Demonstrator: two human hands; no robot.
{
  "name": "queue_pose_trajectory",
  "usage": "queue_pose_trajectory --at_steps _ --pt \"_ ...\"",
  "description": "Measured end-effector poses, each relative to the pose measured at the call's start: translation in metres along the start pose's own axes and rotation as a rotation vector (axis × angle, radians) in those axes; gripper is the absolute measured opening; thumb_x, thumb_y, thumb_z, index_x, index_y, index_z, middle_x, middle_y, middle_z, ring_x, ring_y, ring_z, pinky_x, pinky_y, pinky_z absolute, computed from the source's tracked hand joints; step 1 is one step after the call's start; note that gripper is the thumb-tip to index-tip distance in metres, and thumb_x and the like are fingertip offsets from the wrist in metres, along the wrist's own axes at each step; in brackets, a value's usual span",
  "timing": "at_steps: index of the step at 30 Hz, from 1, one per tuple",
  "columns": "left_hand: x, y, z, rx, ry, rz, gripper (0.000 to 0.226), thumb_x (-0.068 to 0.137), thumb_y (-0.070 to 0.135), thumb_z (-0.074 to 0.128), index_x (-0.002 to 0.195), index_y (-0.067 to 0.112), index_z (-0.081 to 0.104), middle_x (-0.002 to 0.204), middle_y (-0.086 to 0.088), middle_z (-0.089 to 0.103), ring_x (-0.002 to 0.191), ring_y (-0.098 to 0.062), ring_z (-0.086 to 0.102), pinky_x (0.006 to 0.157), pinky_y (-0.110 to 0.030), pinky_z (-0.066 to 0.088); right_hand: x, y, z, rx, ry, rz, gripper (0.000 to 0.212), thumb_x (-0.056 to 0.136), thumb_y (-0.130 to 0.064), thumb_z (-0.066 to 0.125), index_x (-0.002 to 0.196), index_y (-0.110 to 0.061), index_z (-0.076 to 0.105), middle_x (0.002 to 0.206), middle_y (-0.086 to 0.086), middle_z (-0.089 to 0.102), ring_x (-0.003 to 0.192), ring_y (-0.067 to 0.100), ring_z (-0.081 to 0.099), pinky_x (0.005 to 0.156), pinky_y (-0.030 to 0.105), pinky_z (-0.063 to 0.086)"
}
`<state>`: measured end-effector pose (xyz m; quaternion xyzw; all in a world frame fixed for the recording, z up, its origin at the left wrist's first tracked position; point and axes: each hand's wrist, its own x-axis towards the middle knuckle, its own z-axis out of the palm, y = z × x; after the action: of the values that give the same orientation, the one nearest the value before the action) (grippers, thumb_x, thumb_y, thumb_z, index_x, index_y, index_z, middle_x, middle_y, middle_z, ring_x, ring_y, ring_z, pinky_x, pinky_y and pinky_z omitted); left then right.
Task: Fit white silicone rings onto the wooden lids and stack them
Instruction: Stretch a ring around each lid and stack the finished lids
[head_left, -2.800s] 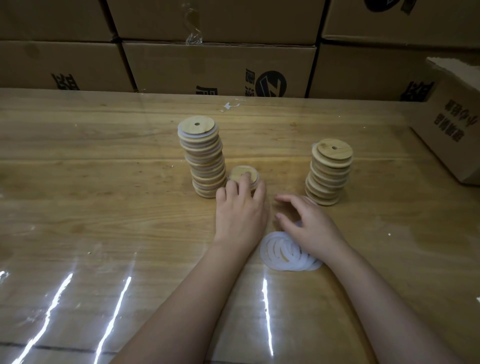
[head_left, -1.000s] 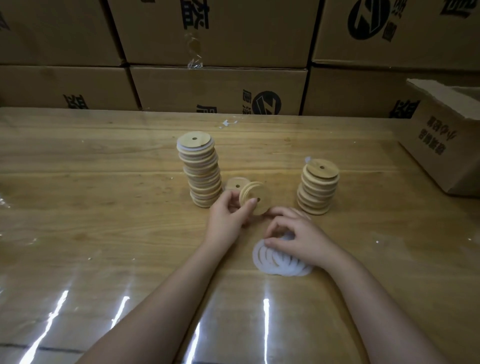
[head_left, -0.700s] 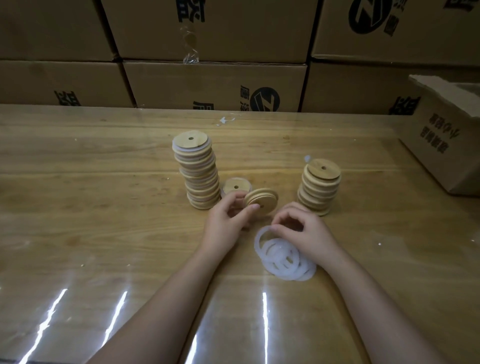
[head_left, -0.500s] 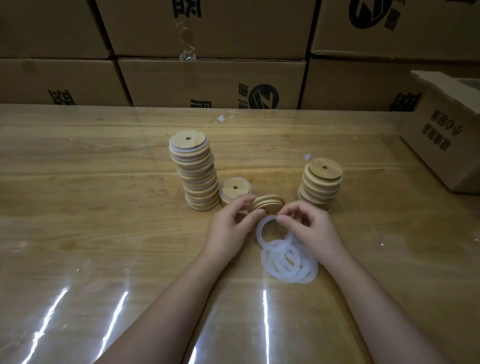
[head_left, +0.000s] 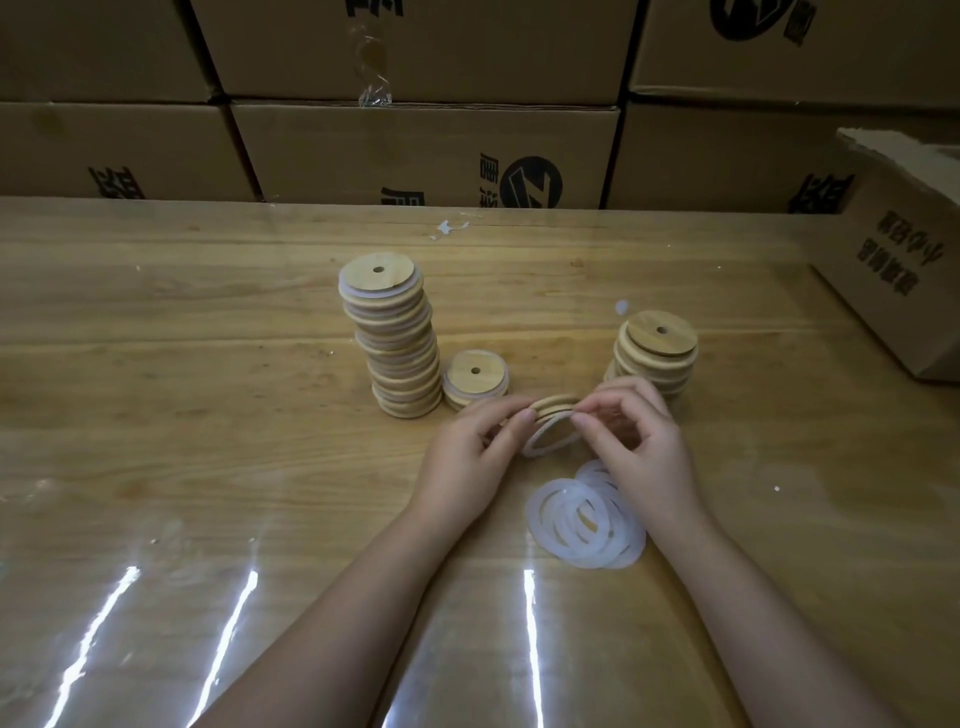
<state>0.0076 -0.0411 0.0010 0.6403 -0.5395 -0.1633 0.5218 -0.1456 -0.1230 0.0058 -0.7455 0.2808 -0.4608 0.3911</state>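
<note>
Left hand (head_left: 467, 462) pinches lid (head_left: 556, 404) — right hand (head_left: 639, 441) pinches ring (head_left: 545, 446).

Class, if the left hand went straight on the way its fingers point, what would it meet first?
The wooden lid the left hand pinches; beyond it, probably the right hand, depth unclear.

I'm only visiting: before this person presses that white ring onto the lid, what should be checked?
1. Lid gripped by left hand: ok.
2. Ring pinched by right hand: ok.
3. Ring seated round lid: not ok, it hangs tilted beneath.
4. Only one ring lifted: cannot tell.
5. Short stack top free for the finished lid: ok.
</note>
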Motion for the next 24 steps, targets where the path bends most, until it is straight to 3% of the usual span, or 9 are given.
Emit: queue_pose_trajectory --at_steps 4,8,12,18,24 --pt "-0.002 0.001 0.000 0.012 0.010 -0.049 0.026 0.090 0.036 0.053 0.114 0.034 0.063 0.089 0.031 0.062 0.075 0.004 0.058 0.068 -0.022 0.047 -0.001 0.001 0.001 0.020 -0.040 -0.025 0.018 0.083 -0.007 0.067 0.084 -0.024 0.064 0.101 -0.013 0.061 0.101 0.013 0.059 0.084 0.033 0.050" --pt "-0.007 0.010 0.001 0.199 -0.054 -0.029 0.036 0.085 0.055 0.048 0.118 0.042 0.044 0.091 0.027 0.058 0.078 0.002 0.059 0.068 -0.025 0.049 0.000 0.003 0.002 0.031 -0.031 -0.019 0.018 0.084 -0.015 0.063 0.084 -0.033 0.061 0.098 -0.017 0.062 0.100 0.009 0.060 0.083 0.023 0.049" --pt "-0.011 0.013 0.006 0.443 0.003 0.075 0.020 0.091 0.033 0.056 0.109 0.027 0.051 0.102 0.009 0.060 0.084 -0.014 0.061 0.063 -0.030 0.043 0.000 0.006 0.003 0.053 -0.009 -0.002 0.027 0.084 -0.010 0.065 0.083 -0.037 0.061 0.097 -0.019 0.062 0.097 0.007 0.060 0.080 0.016 0.047" --pt "-0.009 0.017 0.004 0.417 0.003 0.006 0.018 0.095 0.031 0.051 0.104 0.015 0.053 0.103 0.000 0.064 0.085 -0.026 0.062 0.068 -0.042 0.047 -0.003 0.007 0.002 -0.050 -0.002 -0.058 0.020 0.085 -0.011 0.065 0.086 -0.031 0.062 0.101 -0.018 0.063 0.098 0.003 0.060 0.076 0.013 0.048" --pt "-0.009 0.016 0.003 0.387 -0.003 0.029 0.014 0.096 0.029 0.048 0.103 0.018 0.050 0.123 0.010 0.062 0.095 -0.019 0.062 0.069 -0.034 0.046 -0.005 0.005 0.002 -0.067 -0.008 -0.030 0.015 0.086 -0.013 0.065 0.087 -0.027 0.062 0.104 -0.016 0.065 0.096 0.001 0.063 0.077 0.013 0.050"
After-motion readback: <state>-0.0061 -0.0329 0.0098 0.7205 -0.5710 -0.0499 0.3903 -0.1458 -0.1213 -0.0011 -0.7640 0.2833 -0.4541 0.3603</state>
